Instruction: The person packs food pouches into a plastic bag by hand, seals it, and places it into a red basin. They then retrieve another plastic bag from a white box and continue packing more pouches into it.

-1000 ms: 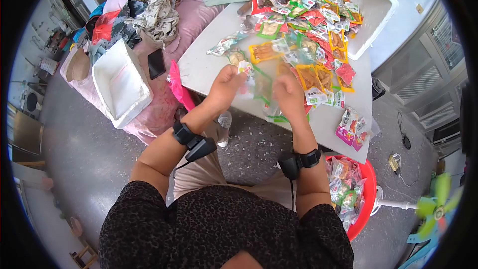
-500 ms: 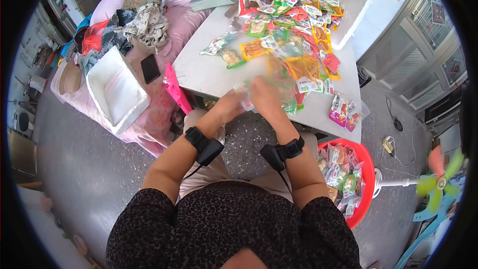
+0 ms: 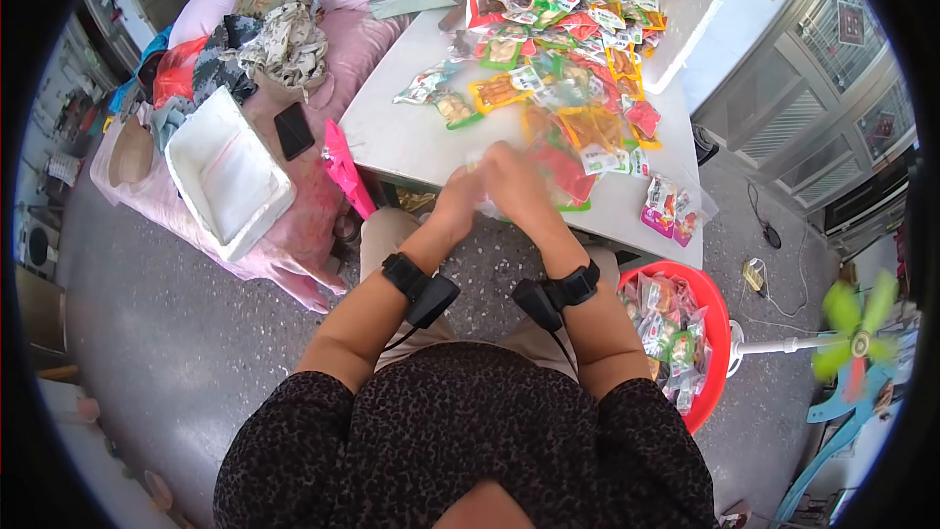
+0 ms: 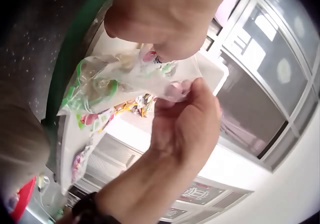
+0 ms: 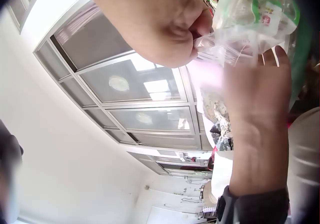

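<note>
Hands close together, the left hand [image 3: 455, 204] and right hand [image 3: 514, 186] grip a clear plastic bag [image 4: 135, 76] near its edge, fingers curled round the film; green-edged packaging [image 5: 270, 13] shows at the bag. They work over the near edge of the white counter [image 3: 406, 142]. Beyond them, colorful food packets [image 3: 587, 127] spread back into a white foam box [image 3: 697, 5] at the far end. Two pink-and-white pouches [image 3: 667, 211] lie near the right corner. Beside the counter, a red tub [image 3: 722, 353] holds bagged packets [image 3: 674, 328].
</note>
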